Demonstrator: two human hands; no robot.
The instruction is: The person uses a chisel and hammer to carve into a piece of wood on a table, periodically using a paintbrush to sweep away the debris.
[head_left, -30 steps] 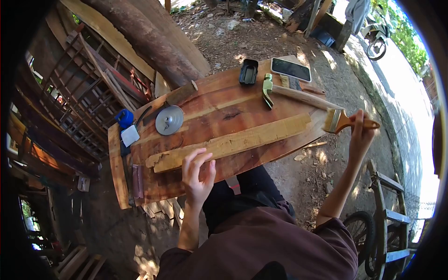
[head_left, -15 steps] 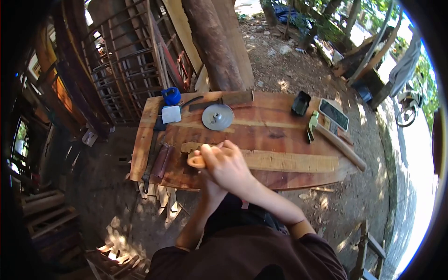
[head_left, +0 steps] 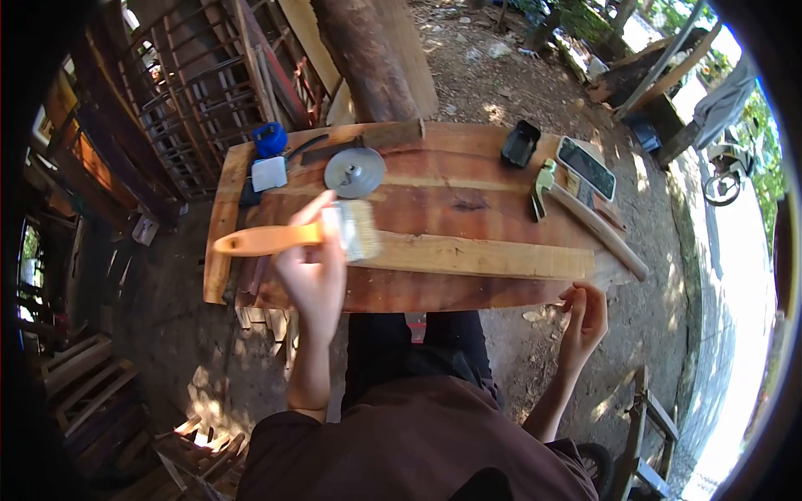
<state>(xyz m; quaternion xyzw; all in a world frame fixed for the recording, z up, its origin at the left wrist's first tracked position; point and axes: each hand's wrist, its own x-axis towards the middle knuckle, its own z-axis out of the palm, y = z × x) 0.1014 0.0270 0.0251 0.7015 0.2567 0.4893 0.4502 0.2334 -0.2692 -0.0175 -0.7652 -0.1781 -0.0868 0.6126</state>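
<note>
My left hand [head_left: 312, 280] grips a paintbrush [head_left: 261, 241] with an orange handle, a shiny metal band and pale bristles that point right. The brush is raised over the left part of the wooden table [head_left: 401, 292]. Beneath and right of the bristles, a light wood strip [head_left: 484, 257] lies lengthwise on the tabletop. At the table's front right edge is my right hand [head_left: 585, 321], its fingers loosely bent and somewhat apart, with nothing visible in it.
A metal disc [head_left: 354, 172], a blue object [head_left: 270, 139] and a white square [head_left: 269, 174] lie at the back left. Toward the right are a black tray [head_left: 520, 144], a phone [head_left: 588, 168] and a hammer [head_left: 597, 230]. A thick log [head_left: 368, 63] stands behind the table.
My hands, together on the brush handle before, have parted. My left hand has moved left with the brush, its bristles now showing; my right hand has gone to the right edge. The view has shifted.
</note>
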